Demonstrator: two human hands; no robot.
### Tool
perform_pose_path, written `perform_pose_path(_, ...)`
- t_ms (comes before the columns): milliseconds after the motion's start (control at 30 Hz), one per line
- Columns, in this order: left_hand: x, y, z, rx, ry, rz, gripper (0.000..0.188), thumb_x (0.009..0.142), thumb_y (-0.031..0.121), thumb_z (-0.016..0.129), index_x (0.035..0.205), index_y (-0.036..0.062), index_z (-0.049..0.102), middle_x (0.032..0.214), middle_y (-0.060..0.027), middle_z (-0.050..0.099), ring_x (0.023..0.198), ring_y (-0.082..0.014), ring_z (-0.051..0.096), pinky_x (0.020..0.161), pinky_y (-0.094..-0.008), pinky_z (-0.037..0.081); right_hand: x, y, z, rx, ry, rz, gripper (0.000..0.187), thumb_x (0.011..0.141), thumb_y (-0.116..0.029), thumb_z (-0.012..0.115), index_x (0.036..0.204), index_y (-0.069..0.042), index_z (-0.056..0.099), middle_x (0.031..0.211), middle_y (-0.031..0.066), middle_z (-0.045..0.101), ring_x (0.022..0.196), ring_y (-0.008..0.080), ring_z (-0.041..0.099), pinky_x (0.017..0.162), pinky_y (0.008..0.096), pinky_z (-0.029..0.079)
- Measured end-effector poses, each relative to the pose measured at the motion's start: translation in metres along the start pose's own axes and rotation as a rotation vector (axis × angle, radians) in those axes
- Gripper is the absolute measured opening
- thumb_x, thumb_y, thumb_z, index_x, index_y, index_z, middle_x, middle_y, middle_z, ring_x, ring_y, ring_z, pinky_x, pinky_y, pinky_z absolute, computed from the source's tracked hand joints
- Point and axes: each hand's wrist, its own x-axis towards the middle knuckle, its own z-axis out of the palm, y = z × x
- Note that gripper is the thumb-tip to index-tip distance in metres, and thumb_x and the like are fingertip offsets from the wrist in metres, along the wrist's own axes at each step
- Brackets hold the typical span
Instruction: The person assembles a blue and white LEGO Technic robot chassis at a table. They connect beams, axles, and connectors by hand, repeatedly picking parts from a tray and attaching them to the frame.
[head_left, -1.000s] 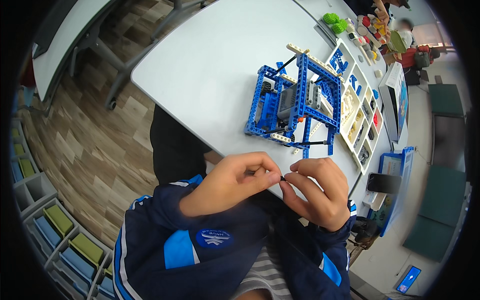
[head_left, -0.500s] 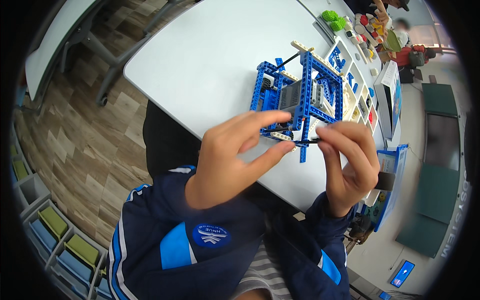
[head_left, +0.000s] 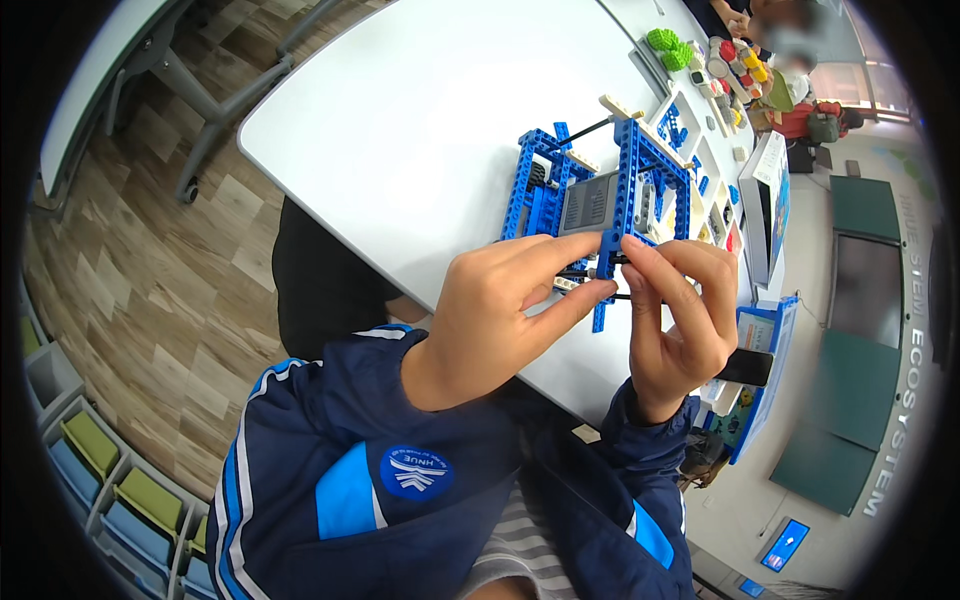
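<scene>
A blue model frame of perforated building beams (head_left: 625, 180) stands on the white table before me, with black axles and a grey block (head_left: 590, 203) inside it. My left hand (head_left: 500, 305) grips its near corner, thumb below and index finger above the blue upright beam. From the other side, my right hand (head_left: 690, 310) brings closed fingertips against that same corner. A small dark bit shows by those fingertips, but what they pinch is mostly covered. Just beneath, the end of a black axle (head_left: 622, 296) sticks out.
Behind the model lies a white sorting tray (head_left: 708, 150) of blue and other pieces. A box (head_left: 765, 205) stands to its right, and green pieces (head_left: 668, 48) lie farther back. A blue-edged bin (head_left: 765, 380) is at the right. Other people are across the table.
My left fingers, apart beside the corner before, have closed onto the blue beam. My right fingertips have moved up and left against it. The model sits slightly lower and farther right in view.
</scene>
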Motion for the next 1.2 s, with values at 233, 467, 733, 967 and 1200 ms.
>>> perform_pose_path(233,-0.0009,-0.0017,0.002,-0.054,0.002,-0.006,0.034,0.081,0.012,0.082,0.111,-0.0019,0.071,0.082,-0.0131,0.07,0.054,-0.0174,0.052,0.05,-0.0304,0.041,0.0012,-0.0022,-0.0017,-0.043,-0.022,-0.047,0.039,0.061,0.006,0.083,0.099,-0.005,0.078,0.088,0.0062,0.065,0.08,0.0246,0.061,0.068,0.0342,0.051)
perform_pose_path(467,-0.002,-0.0043,0.0038,-0.066,0.015,0.011,0.035,0.081,0.011,0.082,0.111,-0.0026,0.071,0.085,-0.0139,0.071,0.053,-0.0168,0.052,0.05,-0.0294,0.042,0.0003,-0.0002,-0.0036,-0.07,-0.024,-0.088,0.043,0.059,0.006,0.083,0.099,-0.006,0.078,0.089,0.0067,0.065,0.08,0.0247,0.061,0.067,0.0345,0.051)
perform_pose_path(733,-0.001,-0.0064,0.0043,-0.074,0.016,0.016,0.036,0.079,0.01,0.082,0.111,-0.0017,0.071,0.079,-0.0115,0.069,0.052,-0.0156,0.051,0.048,-0.0291,0.039,-0.0005,0.0025,-0.0079,0.101,-0.062,0.032,0.035,0.06,0.001,0.086,0.092,-0.007,0.078,0.089,0.0062,0.065,0.082,0.0252,0.06,0.083,0.0389,0.05)
perform_pose_path(967,0.0003,-0.006,0.0037,-0.083,0.006,0.012,0.034,0.079,0.011,0.083,0.109,-0.0004,0.071,0.077,-0.0099,0.067,0.052,-0.0156,0.05,0.048,-0.0293,0.038,0.0006,0.005,-0.0059,0.15,-0.049,0.114,0.027,0.064,-0.003,0.086,0.089,-0.007,0.077,0.087,0.0059,0.065,0.085,0.0248,0.06,0.093,0.0438,0.048)
perform_pose_path(1200,-0.0004,-0.0063,0.0059,-0.121,0.02,-0.003,0.034,0.08,0.01,0.082,0.111,0.0003,0.071,0.077,-0.0094,0.067,0.052,-0.0154,0.05,0.048,-0.0292,0.04,0.0016,0.0008,-0.0024,-0.066,-0.024,0.001,0.032,0.064,-0.003,0.086,0.094,-0.012,0.079,0.092,0.0023,0.066,0.087,0.0223,0.062,0.098,0.0471,0.046)
